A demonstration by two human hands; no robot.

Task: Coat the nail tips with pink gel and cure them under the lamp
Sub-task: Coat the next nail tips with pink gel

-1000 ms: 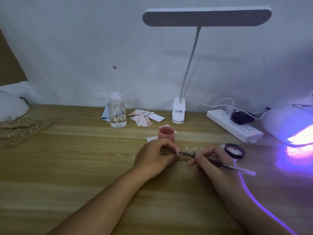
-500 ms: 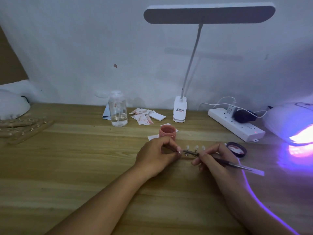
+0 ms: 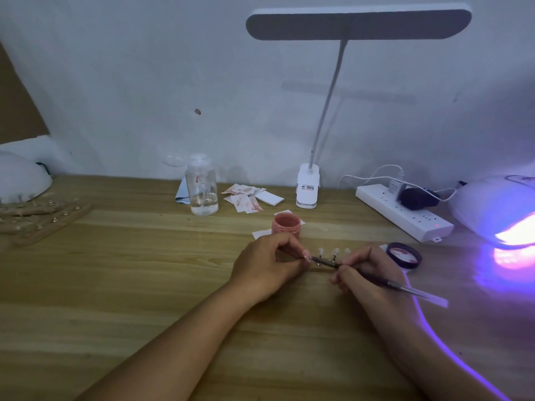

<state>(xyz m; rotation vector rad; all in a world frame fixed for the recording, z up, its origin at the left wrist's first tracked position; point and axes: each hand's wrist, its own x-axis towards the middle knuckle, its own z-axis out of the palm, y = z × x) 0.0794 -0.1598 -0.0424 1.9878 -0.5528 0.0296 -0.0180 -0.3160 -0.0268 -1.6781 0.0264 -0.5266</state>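
Holding slim metal brush (image 3: pixel 405 287), studded nail-tip strip (image 3: pixel 335 255).

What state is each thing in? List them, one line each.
pink gel jar, open, upright.
jar lid, off, lying inside up.
curing lamp, on, glowing purple.
power strip, red light lit, adapter plugged in.
clear bottle, upright, partly full.
nail tips, upright on their holder, pale.
left hand, pinches the holder.
right hand, grips the brush.
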